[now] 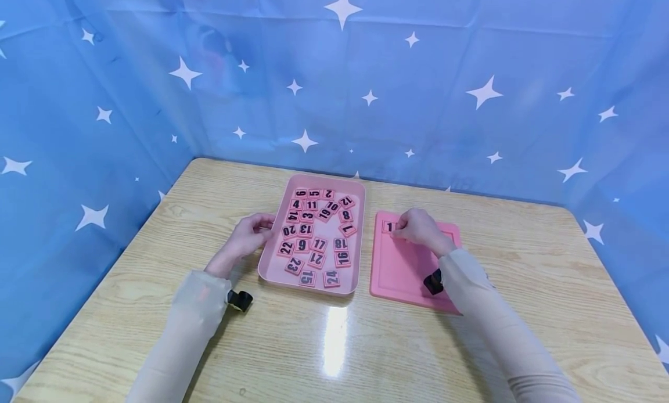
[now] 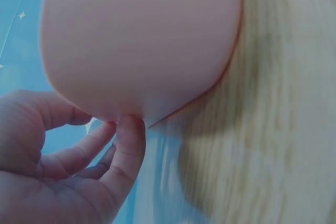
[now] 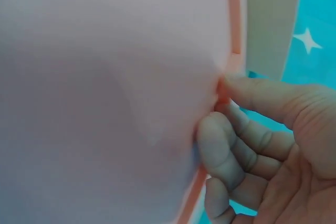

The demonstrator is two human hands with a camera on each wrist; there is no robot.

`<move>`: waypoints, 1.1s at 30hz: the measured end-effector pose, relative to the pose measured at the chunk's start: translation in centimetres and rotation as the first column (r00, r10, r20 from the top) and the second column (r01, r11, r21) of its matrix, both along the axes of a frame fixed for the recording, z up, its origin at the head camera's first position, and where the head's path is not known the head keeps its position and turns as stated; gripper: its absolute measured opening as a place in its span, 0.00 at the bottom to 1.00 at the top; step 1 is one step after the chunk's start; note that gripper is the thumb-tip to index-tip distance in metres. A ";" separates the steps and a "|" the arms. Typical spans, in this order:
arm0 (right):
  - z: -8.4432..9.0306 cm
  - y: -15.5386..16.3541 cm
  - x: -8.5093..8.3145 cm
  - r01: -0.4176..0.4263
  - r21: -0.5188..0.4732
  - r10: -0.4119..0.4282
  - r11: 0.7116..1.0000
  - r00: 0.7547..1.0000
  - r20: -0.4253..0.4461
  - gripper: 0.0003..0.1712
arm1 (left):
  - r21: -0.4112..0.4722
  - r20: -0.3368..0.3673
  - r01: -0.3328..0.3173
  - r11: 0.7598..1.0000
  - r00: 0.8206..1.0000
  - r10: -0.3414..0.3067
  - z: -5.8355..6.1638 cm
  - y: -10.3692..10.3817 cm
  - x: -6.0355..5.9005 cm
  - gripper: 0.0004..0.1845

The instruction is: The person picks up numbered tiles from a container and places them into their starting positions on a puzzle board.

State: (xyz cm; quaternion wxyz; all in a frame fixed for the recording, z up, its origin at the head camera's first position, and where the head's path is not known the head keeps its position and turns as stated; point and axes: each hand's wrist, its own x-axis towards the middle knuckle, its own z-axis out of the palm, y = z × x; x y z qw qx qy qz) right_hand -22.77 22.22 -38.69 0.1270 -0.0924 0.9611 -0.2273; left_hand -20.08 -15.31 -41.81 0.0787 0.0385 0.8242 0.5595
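A shallow pink tray (image 1: 356,217) holds many loose pink tiles printed with black numbers. At its left side my left hand (image 1: 250,233) holds the tray edge; in the left wrist view the bent fingers (image 2: 128,145) meet the tray wall (image 2: 142,35). To the right lies a flat pink board (image 1: 402,275) with a raised border. My right hand (image 1: 420,227) pinches the number 1 tile (image 1: 388,226) in the board's top left corner. Up close, the right thumb and fingertips (image 3: 214,137) close on a small pinkish-orange piece (image 3: 224,94), largely covered by them.
Tray and board stand apart on a light wood-grain table (image 1: 533,275). A blue star-patterned cloth (image 1: 428,89) hangs behind the table and at its sides. Each forearm wears a dark wrist device, such as the left one (image 1: 240,300). Glare marks the table in front.
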 end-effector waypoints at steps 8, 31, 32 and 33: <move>2.2 -1.4 -1.1 0.015 -0.108 -0.033 0.994 0.987 -0.158 0.08 | 0.000 0.005 -0.001 1.000 1.000 0.001 -0.2 0.0 -0.1 0.20; 0.0 -14.1 -7.8 0.227 -0.408 -0.199 0.884 0.974 0.109 0.17 | 0.011 0.032 -0.013 1.000 0.999 0.012 -0.2 -0.3 0.1 0.21; -0.2 -14.1 -7.9 0.235 -0.392 -0.212 0.889 0.972 0.102 0.17 | 0.013 0.030 -0.013 1.000 0.999 0.013 -0.2 -0.2 0.1 0.21; -0.4 -14.2 -8.0 0.240 -0.381 -0.221 0.893 0.971 0.093 0.18 | 0.012 0.027 -0.013 1.000 1.000 0.013 -0.2 -0.2 0.1 0.21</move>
